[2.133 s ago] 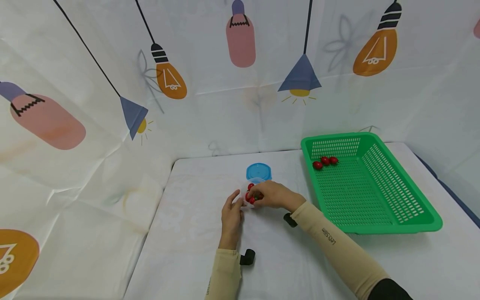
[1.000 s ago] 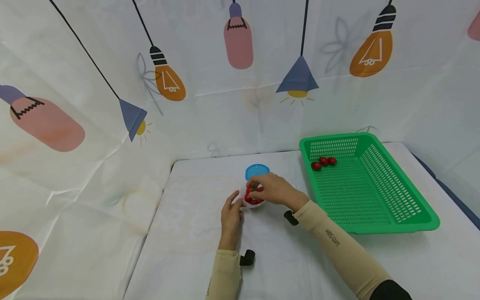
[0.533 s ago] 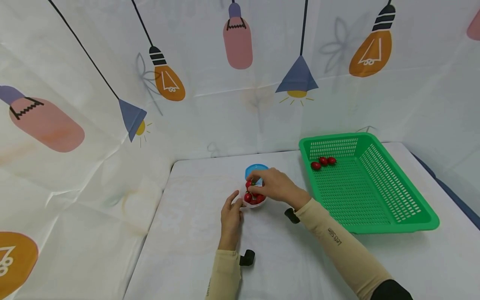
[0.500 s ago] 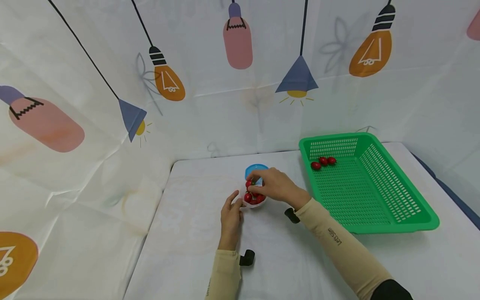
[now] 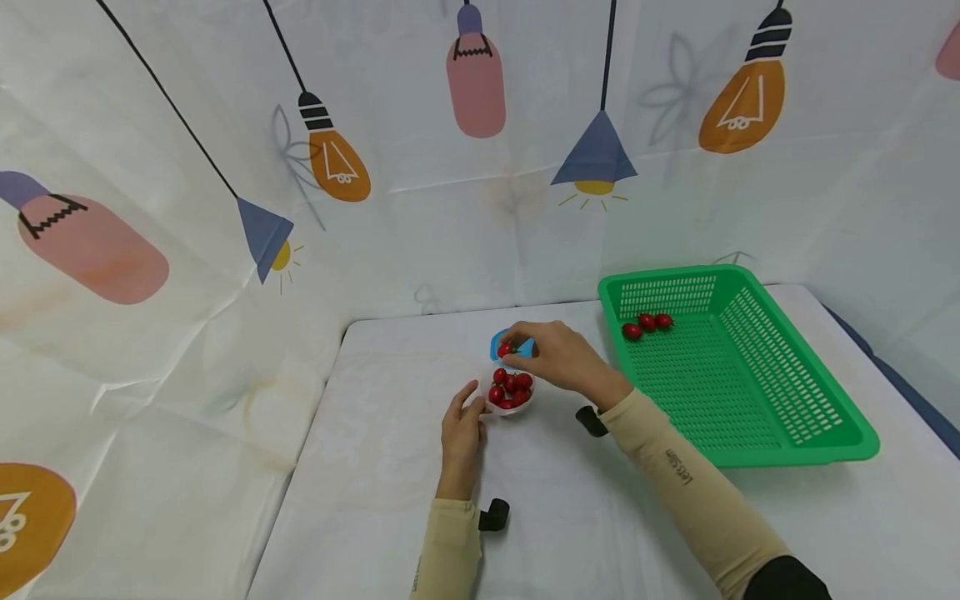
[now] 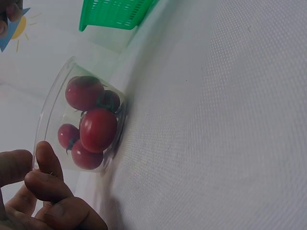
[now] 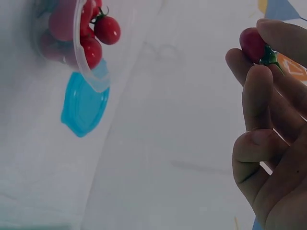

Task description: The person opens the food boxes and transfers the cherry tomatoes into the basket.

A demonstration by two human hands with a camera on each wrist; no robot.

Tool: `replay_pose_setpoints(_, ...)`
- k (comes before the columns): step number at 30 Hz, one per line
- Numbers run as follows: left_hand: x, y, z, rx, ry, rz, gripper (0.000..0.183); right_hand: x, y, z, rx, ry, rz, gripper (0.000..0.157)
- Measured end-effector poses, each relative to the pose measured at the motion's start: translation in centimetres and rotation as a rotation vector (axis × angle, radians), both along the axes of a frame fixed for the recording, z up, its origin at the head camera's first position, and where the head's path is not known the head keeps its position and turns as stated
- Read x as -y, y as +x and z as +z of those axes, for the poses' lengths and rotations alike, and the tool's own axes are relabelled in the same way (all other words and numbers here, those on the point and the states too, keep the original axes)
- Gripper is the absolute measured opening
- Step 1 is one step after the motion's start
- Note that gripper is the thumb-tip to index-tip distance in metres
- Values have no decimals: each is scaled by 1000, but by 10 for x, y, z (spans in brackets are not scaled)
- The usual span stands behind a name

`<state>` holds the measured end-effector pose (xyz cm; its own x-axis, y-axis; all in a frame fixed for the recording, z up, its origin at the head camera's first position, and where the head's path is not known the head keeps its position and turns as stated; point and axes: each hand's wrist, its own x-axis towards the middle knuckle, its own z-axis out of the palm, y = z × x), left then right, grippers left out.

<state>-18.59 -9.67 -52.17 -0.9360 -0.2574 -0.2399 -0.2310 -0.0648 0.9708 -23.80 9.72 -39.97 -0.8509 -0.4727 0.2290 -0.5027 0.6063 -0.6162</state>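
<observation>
There are one left hand [image 5: 461,433], one right hand [image 5: 562,354], two beige sleeves [image 5: 450,546] and two wrist cameras [image 5: 493,515]. One green basket [image 5: 735,383] holds three cherry tomatoes [image 5: 647,322], the right hand one, one clear tub [image 6: 56,110] at least six; one blue lid [image 7: 85,108] shows.

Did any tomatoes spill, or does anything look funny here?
Nothing I see looks spilled or broken. Three tomatoes sit in the green basket, more are in the clear tub, and the right hand pinches one. Only the wall cloth looks a bit creased.
</observation>
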Motion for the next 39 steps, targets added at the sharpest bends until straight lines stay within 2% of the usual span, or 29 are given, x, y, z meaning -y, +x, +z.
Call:
replay_pose_setpoints(6,-2,1,1,0,-8,-9,38,-9,-3,5,-29,1,-31,31)
replay_pose_setpoints(11,0,2,-1,5,-22,14,38,-11,-6,7,-41,-4,-36,32)
replay_pose_setpoints(21,0,2,0,5,5,1,39,-24,-13,11,-63,8,-98,30)
replay_pose_setpoints(29,-3,2,3,-1,3,4,38,-48,-16,17,-22,29,-133,31)
replay_pose_setpoints(39,-3,2,1,6,-3,16,38,-72,-23,12,0,14,-190,33)
